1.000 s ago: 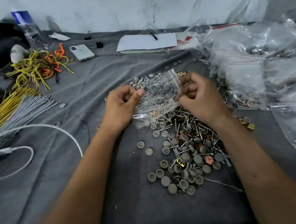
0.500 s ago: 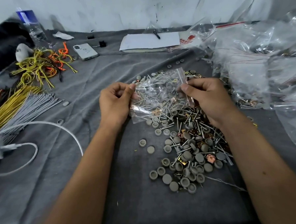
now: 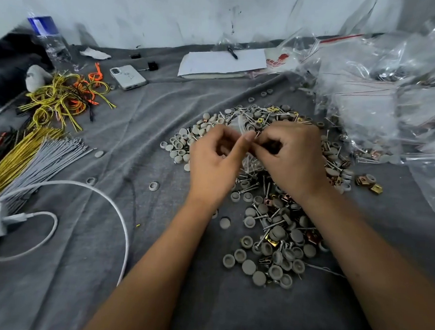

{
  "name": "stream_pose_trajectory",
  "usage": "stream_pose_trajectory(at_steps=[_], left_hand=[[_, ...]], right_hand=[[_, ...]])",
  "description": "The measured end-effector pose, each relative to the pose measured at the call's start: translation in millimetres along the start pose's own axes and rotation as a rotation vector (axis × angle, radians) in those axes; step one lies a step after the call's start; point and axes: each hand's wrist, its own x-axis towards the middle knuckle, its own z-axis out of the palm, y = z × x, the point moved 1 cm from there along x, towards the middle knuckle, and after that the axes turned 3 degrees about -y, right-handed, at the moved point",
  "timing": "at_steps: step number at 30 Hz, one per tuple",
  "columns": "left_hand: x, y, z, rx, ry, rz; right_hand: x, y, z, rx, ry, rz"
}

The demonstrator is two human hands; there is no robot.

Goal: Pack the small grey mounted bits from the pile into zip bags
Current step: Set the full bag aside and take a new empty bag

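Observation:
A pile of small grey mounted bits (image 3: 276, 233), mixed with metal shanks and brass-coloured clips, spreads over the grey cloth (image 3: 85, 271) at centre right. Above its middle, my left hand (image 3: 215, 162) and my right hand (image 3: 291, 158) are close together, thumbs nearly touching. Both pinch a small clear zip bag (image 3: 250, 161), which is bunched up between them and mostly hidden by the fingers. Whether bits are inside the bag cannot be seen.
A heap of clear zip bags (image 3: 381, 97) fills the right side. At the back lie a notebook with a pen (image 3: 221, 64) and a phone (image 3: 127, 77). Yellow and orange wire ties (image 3: 63, 98), grey ties (image 3: 42, 160), a white charger cable (image 3: 104, 196) and a water bottle (image 3: 48, 37) sit left.
My hands have come together from holding the bag stretched wide, so the bag is now bunched between them. The view has tilted slightly, moving the pile lower in frame.

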Motion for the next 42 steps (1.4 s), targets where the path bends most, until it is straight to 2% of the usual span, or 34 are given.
stream_pose_trajectory(at_steps=[5, 15, 23, 29, 32, 36, 42], left_hand=[[2.3, -7.9, -2.3, -0.105, 0.006, -0.090], [3.4, -8.4, -3.8, -0.241, -0.095, -0.173], [5.8, -9.5, -7.0, -0.272, -0.084, -0.228], [5.8, -4.2, -10.2, -0.182, -0.052, -0.158], [2.5, 0.9, -8.3, -0.136, -0.083, -0.081], [-2.1, 6.4, -3.2, -0.029, -0.097, 0.020], [-2.2, 4.4, 2.1, 0.082, -0.050, -0.013]], right_hand=[[-0.3, 3.6, 2.3, -0.022, -0.006, -0.036], [-0.8, 4.2, 1.5, 0.005, -0.064, -0.119], [-1.9, 4.7, -0.4, 0.116, -0.056, -0.036], [-2.5, 10.1, -2.8, 0.066, -0.041, 0.090], [-3.7, 4.3, -0.7, 0.082, -0.119, 0.086], [-4.5, -0.8, 0.0, 0.125, -0.135, 0.058], [-4.9, -0.5, 2.6, 0.137, -0.106, 0.063]])
